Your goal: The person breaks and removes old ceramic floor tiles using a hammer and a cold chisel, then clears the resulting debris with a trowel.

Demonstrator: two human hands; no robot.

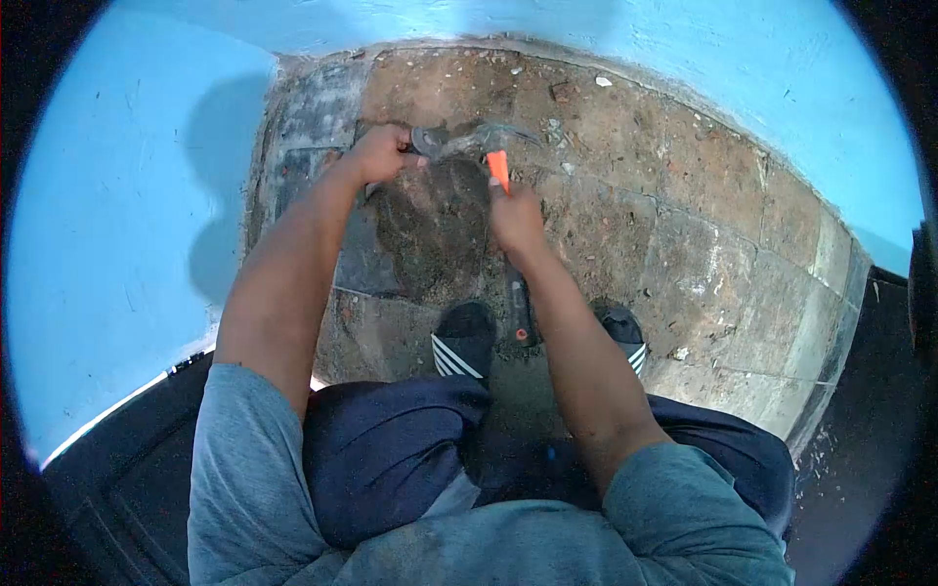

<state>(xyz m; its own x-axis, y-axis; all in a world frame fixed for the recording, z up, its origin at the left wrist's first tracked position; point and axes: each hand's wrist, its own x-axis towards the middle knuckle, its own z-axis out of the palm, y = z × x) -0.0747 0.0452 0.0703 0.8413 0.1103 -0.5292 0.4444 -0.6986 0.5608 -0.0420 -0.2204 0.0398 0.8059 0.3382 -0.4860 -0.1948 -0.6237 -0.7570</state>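
Note:
My right hand is closed round the orange-and-black handle of a claw hammer. The handle's black end points back between my feet, and the smeared metal head lies ahead of the hand. My left hand grips what looks like a chisel with a round dark guard, most of it hidden by the fingers. Hammer head and guard are close together in this view. Below them, a patch of loose dark soil covers part of the floor.
Worn, dirty floor tiles with scattered debris spread around me. A blue wall rises at the left and another blue wall ahead. My feet in dark striped slippers are close behind the soil. Dark panels border both sides.

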